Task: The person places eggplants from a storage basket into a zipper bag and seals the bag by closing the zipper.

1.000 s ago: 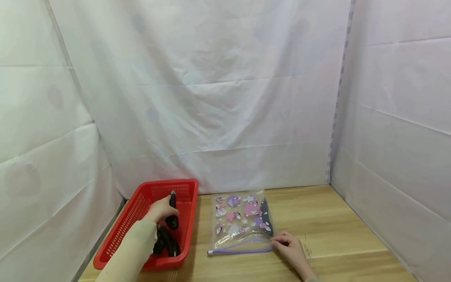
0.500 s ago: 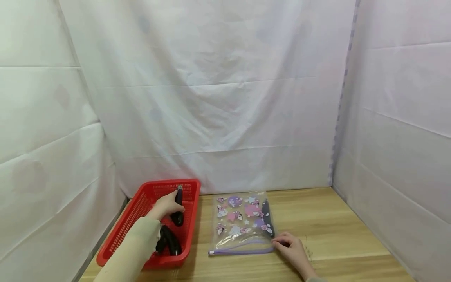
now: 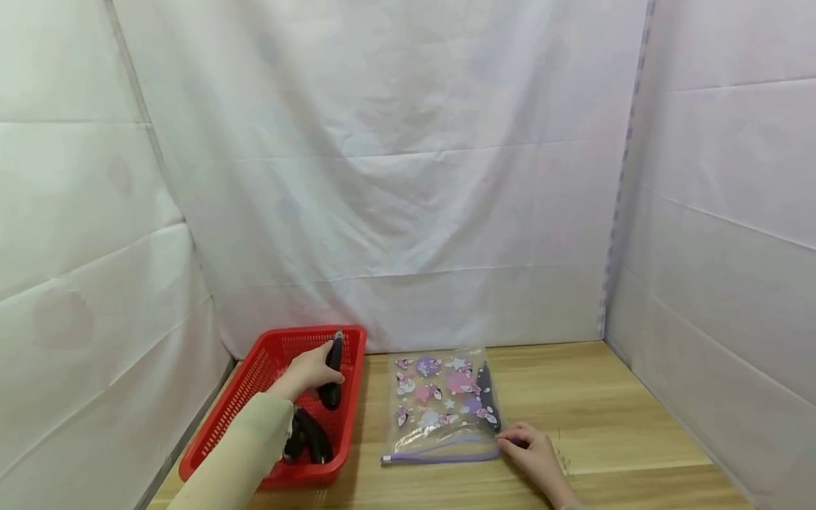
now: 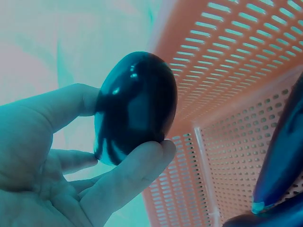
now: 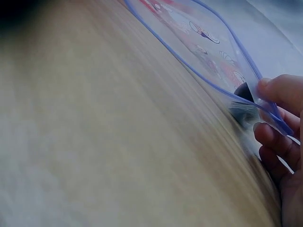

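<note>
Eggplant (image 4: 136, 109), grasped between thumb and fingers of left hand (image 3: 310, 368), within outline of red basket (image 3: 352, 397); fully lifted or not, cannot tell. Printed bag (image 3: 440, 400) pinched at mouth corner by right hand (image 3: 532, 451). Possible troubles: slip from fingertips, because of glossy skin; collapse of bag mouth, because of single-corner hold.

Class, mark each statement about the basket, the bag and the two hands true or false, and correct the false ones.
1. The left hand holds an eggplant. True.
2. The right hand pinches the printed zip bag near one end of its purple zipper. True.
3. More eggplants lie in the red basket. True.
4. The printed zip bag has nothing inside. False: a bagged eggplant lies along its right side.
5. The red basket stands right of the printed zip bag. False: it stands to the left.
</note>
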`<state>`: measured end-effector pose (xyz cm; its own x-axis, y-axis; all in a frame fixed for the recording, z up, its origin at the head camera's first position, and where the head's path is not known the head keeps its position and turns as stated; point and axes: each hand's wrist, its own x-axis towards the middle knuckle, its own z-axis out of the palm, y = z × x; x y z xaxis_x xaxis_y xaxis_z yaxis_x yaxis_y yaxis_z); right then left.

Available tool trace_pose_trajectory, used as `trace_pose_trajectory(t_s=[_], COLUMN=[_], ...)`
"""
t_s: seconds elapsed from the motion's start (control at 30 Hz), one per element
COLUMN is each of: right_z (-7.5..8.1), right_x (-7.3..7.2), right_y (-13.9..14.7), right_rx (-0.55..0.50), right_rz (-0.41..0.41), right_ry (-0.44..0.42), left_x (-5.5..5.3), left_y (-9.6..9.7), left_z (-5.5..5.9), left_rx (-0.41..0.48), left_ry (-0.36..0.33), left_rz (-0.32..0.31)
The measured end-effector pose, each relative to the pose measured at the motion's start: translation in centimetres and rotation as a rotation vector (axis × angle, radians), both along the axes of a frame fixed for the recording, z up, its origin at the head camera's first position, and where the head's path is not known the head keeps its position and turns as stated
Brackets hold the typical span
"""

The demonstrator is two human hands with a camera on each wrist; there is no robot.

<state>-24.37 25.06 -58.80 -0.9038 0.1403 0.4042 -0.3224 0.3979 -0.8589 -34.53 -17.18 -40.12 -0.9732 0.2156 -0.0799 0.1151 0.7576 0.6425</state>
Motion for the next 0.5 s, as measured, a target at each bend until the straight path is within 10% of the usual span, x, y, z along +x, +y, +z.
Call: trace_pose_trajectory(t_s=[0.5], right_z=[0.2], right_x=[0.0], right_y=[0.1], right_rx=[-0.01], right_rz=[0.017], right_ry=[0.017], left_x=[1.3], left_y=[1.6], left_z=[0.6], left_rx=[-0.01], left_ry=[-0.01], left_rz=[-0.049])
